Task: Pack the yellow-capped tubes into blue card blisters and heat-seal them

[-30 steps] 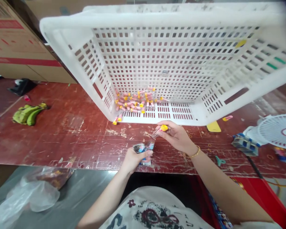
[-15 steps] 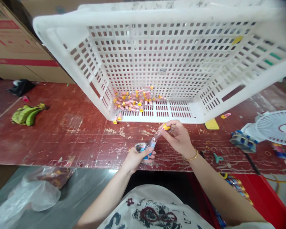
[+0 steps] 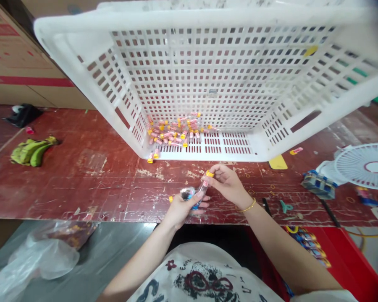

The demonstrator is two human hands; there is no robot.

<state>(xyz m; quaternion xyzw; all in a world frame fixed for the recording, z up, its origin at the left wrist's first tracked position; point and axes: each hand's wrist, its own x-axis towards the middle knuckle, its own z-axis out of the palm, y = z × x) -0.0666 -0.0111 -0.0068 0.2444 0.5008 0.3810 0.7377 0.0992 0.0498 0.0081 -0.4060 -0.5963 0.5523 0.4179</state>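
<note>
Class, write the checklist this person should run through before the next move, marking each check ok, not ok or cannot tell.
1. Right hand has a hold on the yellow-capped tube: ok, fingers at its capped end.
2. Left hand has a hold on the blue-printed item: ok, under the thumb.
3. Tube's lower end properly placed: cannot tell, the left hand hides it.
4. More yellow-capped pieces in the white crate: ok, heaped toward its left end.
5. Every yellow-capped piece in the crate or hands: not ok, a loose piece lies on the table, right of the crate.
</note>
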